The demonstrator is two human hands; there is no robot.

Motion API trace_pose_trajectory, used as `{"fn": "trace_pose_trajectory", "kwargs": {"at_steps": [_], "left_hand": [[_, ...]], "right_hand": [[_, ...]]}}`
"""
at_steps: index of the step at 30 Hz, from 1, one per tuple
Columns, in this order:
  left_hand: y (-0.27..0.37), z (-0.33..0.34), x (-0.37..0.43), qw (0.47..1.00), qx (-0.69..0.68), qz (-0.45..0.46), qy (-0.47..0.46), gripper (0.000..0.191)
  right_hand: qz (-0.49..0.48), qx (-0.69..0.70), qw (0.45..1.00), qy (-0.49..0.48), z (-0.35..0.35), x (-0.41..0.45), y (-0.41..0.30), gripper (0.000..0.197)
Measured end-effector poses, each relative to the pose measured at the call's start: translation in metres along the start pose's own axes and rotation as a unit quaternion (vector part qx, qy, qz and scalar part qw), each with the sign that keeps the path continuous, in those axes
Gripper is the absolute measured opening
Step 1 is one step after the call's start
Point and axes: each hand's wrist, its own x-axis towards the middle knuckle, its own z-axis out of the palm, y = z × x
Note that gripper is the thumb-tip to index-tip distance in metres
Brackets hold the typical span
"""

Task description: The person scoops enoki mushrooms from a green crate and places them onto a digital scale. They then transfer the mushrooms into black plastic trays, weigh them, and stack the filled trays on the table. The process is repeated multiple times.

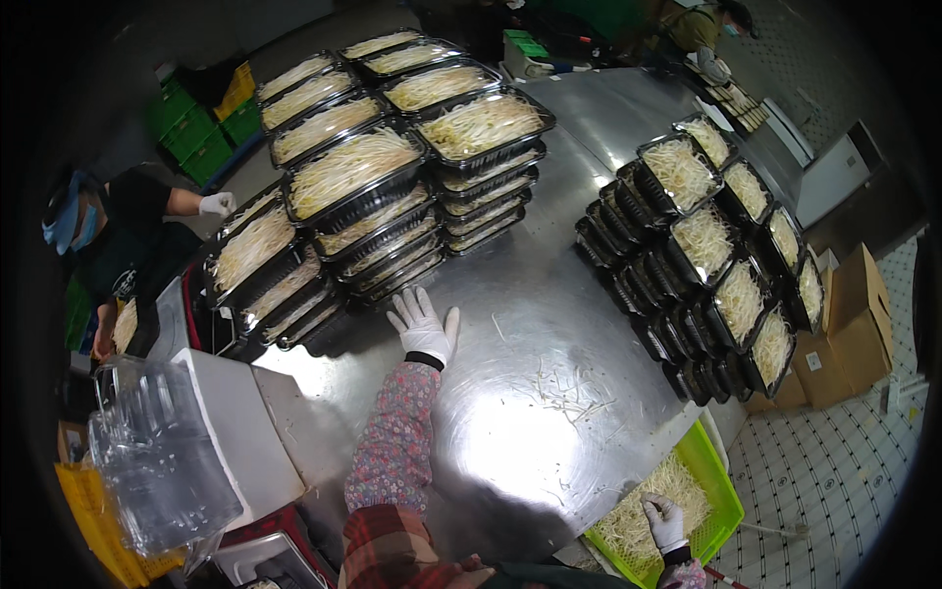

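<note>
My left hand (425,327), in a white glove, lies with fingers spread on the steel table (478,309). Its fingertips are close to the foot of a stack of black plastic trays (353,173) filled with bean sprouts under clear lids. My right hand (664,521), also gloved, is over a lime-green plastic basket (725,508) of loose bean sprouts (625,526). The fingers of that hand are curled, and whether they hold any sprouts cannot be made out. A few stray sprouts (567,394) are scattered on the steel between my hands.
More filled trays (703,243) are stacked at the table's right side, beside cardboard boxes (846,339). Clear plastic lids (158,456) stand by a white foam box (243,434) at lower left. A co-worker (125,228) is at the left, another (699,37) at the far right.
</note>
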Motion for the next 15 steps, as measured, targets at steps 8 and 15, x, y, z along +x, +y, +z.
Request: {"fn": "trace_pose_trajectory", "kwargs": {"at_steps": [8, 15], "left_hand": [[0.129, -0.002, -0.102, 0.893, -0.144, 0.399, -0.151, 0.076], [0.11, 0.024, -0.088, 0.97, -0.061, 0.233, -0.034, 0.078]], "right_hand": [[-0.038, -0.052, 0.998, -0.008, -0.004, -0.015, 0.002, 0.02], [0.091, 0.081, 0.99, 0.066, -0.018, -0.043, 0.047, 0.022]]}}
